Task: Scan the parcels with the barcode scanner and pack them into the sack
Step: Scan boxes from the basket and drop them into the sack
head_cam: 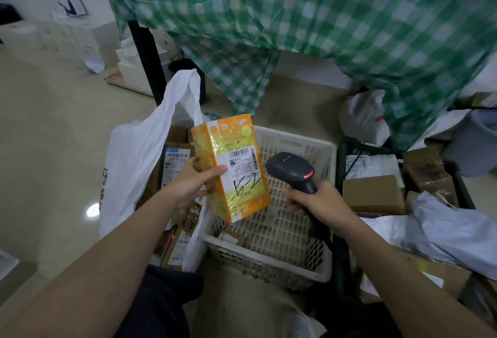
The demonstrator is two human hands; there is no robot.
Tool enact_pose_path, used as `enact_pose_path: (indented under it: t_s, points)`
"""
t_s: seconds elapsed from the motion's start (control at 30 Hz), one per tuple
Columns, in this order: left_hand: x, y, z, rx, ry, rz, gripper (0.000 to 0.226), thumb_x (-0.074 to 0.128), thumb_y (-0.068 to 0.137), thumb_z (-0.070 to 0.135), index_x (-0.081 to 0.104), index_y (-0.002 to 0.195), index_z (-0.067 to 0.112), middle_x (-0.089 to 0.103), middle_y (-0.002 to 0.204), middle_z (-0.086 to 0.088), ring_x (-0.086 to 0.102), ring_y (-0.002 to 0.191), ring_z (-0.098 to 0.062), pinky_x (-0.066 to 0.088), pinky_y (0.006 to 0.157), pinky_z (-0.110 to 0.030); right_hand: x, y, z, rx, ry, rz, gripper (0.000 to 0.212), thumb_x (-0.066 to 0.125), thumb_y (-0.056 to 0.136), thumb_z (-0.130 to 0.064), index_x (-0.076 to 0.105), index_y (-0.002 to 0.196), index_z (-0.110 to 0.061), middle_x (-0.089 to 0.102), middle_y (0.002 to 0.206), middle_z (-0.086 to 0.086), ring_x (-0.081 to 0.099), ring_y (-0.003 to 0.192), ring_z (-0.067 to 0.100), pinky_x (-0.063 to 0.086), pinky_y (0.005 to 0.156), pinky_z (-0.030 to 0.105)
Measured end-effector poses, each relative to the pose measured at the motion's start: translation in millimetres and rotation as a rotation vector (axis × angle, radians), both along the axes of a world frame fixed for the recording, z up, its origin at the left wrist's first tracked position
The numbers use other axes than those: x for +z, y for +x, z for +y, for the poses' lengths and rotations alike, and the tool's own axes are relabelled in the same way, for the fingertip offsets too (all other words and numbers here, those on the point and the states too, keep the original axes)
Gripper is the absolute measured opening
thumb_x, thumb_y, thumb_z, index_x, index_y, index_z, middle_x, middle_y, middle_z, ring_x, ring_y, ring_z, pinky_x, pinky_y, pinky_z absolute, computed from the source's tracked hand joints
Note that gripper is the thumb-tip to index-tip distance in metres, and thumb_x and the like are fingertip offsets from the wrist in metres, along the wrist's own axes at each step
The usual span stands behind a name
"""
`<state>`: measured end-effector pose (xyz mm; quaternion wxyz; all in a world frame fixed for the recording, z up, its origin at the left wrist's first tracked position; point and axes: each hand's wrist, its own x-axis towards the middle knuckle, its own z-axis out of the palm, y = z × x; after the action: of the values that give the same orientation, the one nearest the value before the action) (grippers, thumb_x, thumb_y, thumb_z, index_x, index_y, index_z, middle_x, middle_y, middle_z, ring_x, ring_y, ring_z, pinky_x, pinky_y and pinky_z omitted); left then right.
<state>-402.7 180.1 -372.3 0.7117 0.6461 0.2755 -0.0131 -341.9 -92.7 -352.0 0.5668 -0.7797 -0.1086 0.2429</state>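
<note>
Over the white basket [320, 149], left hand [192, 184] fingers gripping orange parcel [231, 165], right hand [320, 200] fingers wrapped round barcode scanner [293, 173]

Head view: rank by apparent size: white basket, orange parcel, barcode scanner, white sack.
1. white sack and white basket: look alike, not ranked
2. orange parcel
3. barcode scanner, partly hidden by the right hand

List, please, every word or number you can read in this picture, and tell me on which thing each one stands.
"6-2", handwritten in black marker: on the white label of the orange parcel in the left hand.
Printed barcode and small text on that label: too blurred to read surely.
Label on the brown box inside the white sack: too small to read.
Dark print on the sack: cut off, unreadable.
Scanner in the right hand: no readable text.
</note>
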Motion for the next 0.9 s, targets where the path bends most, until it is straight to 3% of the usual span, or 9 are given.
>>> enact_pose_path:
  t_s: [0.3, 0.6, 0.77, 0.9]
  points:
    - [0, 1, -4, 0.01, 0.021, -0.002, 0.103, 0.083, 0.054, 0.037, 0.032, 0.142, 0.022, 0.056, 0.126, -0.005, 0.057, 0.115, -0.025, 0.048, 0.099, -0.052, 14, -15, -4, 0.082, -0.066, -0.034, 0.018, 0.069, 0.088, -0.016, 0.062, 0.072, -0.012, 0.064, 0.055, 0.004, 0.069, 0.068, 0.029, 0.049, 0.06, 0.031]
    - [4, -2, -5, 0.023, 0.023, -0.002, 0.094, 0.082, 0.065, 0.032, 0.031, 0.144, 0.021, 0.056, 0.127, -0.005, 0.057, 0.115, -0.024, 0.047, 0.1, -0.051, 14, -13, -3, 0.078, -0.052, 0.0, 0.009, 0.067, 0.089, -0.012, 0.063, 0.081, -0.008, 0.063, 0.056, 0.006, 0.07, 0.067, 0.028, 0.048, 0.058, 0.031]
    - [14, -15, -5, 0.029, 0.062, -0.012, 0.113, 0.086, 0.046, 0.047, 0.033, 0.143, 0.025, 0.057, 0.131, -0.004, 0.058, 0.116, -0.025, 0.046, 0.101, -0.053, 15, -11, 3, 0.034, 0.027, -0.016, 0.012, 0.071, 0.087, -0.013, 0.067, 0.084, -0.002, 0.069, 0.07, 0.014, 0.07, 0.065, 0.019, 0.053, 0.059, 0.025]
    - [24, -31, 0, 0.078, 0.163, -0.038, 0.089, 0.081, 0.063, 0.045, 0.037, 0.138, 0.027, 0.059, 0.121, 0.004, 0.059, 0.11, -0.02, 0.048, 0.099, -0.049, 15, -6, 19, -0.122, 0.112, -0.027, 0.011, 0.072, 0.085, -0.012, 0.067, 0.086, -0.003, 0.067, 0.068, 0.01, 0.067, 0.062, 0.017, 0.052, 0.063, 0.028]
